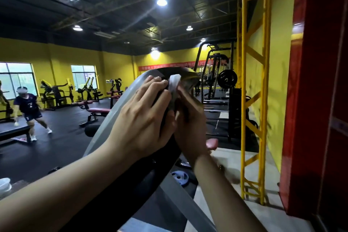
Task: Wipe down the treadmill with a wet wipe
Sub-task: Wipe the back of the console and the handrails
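**Both hands at the top of the treadmill console**

Surface: treadmill (120, 103) seen from close behind its upper end. Grey curved frame runs up from lower centre to the top; black panel beside it, glossy, with reflections. Grey bar crosses at lower right.

Left hand (143, 117): fingers curled over the top edge, gripping the frame where grey meets black. Holds no cloth.

Right hand (190, 124): in shadow on the far side of the console. It pinches a white wipe (174, 83) against the black top edge. Wipe bunched, just beside the left fingertips. How the right fingers lie: cannot tell in detail.

Room: gym hall. Walls yellow, ceiling dark with steel trusses and round lamps. Floor black matting; paler strip of floor at right. Yellow lattice column (252, 88) at right, red pillar (318, 81) beside it. Two windows (17, 79) in the left wall. Weight benches with red pads mid-room; yellow and black machines along the far wall. Rack (216, 73) with a black plate at centre right. Blue plate (180, 176) on the floor below the treadmill. A person (30, 107) in dark shirt and shorts, headset on, stands at left.

Writing: red banner (150, 68) on the far wall, white characters, too small to read. No brand legible on the treadmill.
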Available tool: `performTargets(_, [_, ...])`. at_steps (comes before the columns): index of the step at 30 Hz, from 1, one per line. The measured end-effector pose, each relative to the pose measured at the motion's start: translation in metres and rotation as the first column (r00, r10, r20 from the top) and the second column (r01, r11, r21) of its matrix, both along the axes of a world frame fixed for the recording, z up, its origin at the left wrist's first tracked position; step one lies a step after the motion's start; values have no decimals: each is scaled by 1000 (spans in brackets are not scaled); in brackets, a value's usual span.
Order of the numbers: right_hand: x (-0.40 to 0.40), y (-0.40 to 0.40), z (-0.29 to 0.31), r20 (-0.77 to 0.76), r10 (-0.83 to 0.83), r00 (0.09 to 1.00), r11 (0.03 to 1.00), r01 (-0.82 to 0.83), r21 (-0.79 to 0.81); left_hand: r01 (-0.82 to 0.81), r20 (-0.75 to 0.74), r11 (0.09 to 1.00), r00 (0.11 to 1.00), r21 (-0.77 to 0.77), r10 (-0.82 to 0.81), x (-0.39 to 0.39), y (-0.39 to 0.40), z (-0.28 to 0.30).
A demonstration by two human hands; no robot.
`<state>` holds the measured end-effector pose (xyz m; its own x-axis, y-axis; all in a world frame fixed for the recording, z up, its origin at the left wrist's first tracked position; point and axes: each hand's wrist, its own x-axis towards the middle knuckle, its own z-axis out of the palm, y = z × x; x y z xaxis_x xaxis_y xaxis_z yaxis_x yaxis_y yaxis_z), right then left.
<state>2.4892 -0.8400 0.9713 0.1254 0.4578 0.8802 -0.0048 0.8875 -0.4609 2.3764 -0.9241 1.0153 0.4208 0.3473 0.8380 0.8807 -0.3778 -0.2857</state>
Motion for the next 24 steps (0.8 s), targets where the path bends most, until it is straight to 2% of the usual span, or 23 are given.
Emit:
performTargets(3, [12,-6,-13,103,-4,995,1000,1,27,37,31,999,999,-37,-36,3,-13,6])
performTargets(4, [19,-9,-21,116,-50,992,999,49,13,26,32,998,999,-53,-25,3,-18,6])
performTargets(8, [25,-21,-82,79,-298,951,955,297,25,-104,-104,988,990,-113,93,-8,-38,-23])
performTargets(11, [17,-23,-116,79,-294,953,951,284,120,-163,-198,968,972,-189,125,-17,-47,-50])
performTargets(14, [13,-21,-121,23,-329,944,934,322,155,-153,-199,963,974,-220,109,-23,-52,-56])
performTargets(21, [-6,-14,-144,-117,-310,944,951,309,-29,-216,-233,938,960,-271,154,-29,-55,-67])
performTargets(24, [-9,14,-144,-84,-323,943,937,307,-167,-206,-224,952,962,-225,155,-27,-56,-67])
